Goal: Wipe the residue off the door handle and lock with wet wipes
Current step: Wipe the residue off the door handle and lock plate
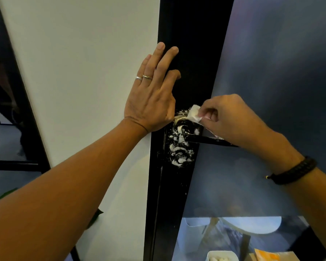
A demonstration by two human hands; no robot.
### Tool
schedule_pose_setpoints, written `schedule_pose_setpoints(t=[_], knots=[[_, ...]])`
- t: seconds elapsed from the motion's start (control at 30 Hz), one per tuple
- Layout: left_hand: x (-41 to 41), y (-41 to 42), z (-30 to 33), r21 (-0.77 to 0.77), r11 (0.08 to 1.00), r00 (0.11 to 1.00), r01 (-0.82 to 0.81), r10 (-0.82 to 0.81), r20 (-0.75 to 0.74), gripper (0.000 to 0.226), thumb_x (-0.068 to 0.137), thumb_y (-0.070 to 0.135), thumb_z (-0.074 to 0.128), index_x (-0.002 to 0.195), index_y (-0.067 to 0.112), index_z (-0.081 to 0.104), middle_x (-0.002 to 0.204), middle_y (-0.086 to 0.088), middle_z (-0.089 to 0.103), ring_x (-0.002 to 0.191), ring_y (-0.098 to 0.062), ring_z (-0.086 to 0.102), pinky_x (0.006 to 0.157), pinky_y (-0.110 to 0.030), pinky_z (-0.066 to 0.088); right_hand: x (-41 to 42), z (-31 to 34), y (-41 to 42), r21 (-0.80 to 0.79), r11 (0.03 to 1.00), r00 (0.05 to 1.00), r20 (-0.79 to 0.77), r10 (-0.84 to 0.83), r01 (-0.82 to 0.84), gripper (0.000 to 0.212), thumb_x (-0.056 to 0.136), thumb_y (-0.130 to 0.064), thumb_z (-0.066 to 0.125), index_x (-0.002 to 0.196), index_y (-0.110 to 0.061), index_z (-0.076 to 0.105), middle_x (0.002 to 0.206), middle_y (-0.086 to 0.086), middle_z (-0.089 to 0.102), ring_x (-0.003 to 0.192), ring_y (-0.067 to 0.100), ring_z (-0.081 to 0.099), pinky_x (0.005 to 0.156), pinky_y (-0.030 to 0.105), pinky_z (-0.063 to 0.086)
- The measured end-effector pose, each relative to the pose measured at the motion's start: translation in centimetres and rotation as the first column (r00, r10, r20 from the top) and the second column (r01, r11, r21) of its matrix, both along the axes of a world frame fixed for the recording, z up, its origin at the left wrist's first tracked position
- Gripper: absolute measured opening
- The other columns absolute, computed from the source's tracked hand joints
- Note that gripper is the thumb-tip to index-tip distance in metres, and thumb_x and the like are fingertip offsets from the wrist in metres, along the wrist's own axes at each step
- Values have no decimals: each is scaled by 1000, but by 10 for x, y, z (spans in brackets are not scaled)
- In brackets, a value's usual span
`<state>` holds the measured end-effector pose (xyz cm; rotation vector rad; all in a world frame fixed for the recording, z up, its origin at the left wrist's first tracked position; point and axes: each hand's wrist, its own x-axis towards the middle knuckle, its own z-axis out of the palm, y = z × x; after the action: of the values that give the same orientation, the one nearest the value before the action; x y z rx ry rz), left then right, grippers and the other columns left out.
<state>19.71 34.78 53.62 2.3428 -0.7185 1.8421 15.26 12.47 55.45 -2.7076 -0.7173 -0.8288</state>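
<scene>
At the middle of the black door frame, the door handle juts to the right as a dark lever, and its round base is smeared with white residue. Just below it sits the lock, a round fitting also caked in white flecks, with more specks scattered down the frame's edge. A folded wet wipe lies against the top of the handle's base, touching the residue there. The right hand pinches that wipe between thumb and curled fingers, its heel over the lever's outer part; a dark braided bracelet circles the wrist. The left hand lies flat with straight, slightly spread fingers, palm pressed where the white wall panel meets the frame, its heel right beside the handle's base. Two rings show on its fingers. To the right of the frame, frosted glass fills the door, and through its clear lower band a pale round table, a white container and an orange packet are visible. Far left, a dark window frame slants upward.
</scene>
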Motion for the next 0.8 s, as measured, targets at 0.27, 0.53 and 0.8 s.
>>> schedule_pose_setpoints(t=[0.27, 0.53, 0.8], knots=[[4, 1, 19, -103, 989, 991, 104, -95, 89, 46, 80, 18, 64, 126, 12, 64, 164, -16, 44, 140, -26, 32, 111, -43, 35, -8, -39, 80, 23, 975, 963, 152, -221, 220, 14, 94, -16, 66, 100, -14, 79, 103, 3, 60, 85, 29, 63, 65, 39, 54], [9, -4, 33, -82, 994, 991, 75, -66, 117, 51, 76, 21, 57, 126, 15, 68, 159, -20, 49, 145, -31, 31, 115, -46, 35, -12, -50, 83, -104, 965, 950, 226, -215, 243, 10, 77, -8, 82, 81, -17, 81, 85, 5, 66, 79, 29, 66, 61, 34, 53], [4, -2, 33, -66, 992, 988, 104, -95, 126, 43, 82, 19, 50, 119, 12, 72, 150, -22, 57, 141, -41, 53, 112, -46, 42, -14, -52, 78, -115, 971, 959, 215, -184, 212, 18, 94, -4, 65, 102, -10, 80, 103, 6, 66, 100, 29, 64, 72, 43, 55]])
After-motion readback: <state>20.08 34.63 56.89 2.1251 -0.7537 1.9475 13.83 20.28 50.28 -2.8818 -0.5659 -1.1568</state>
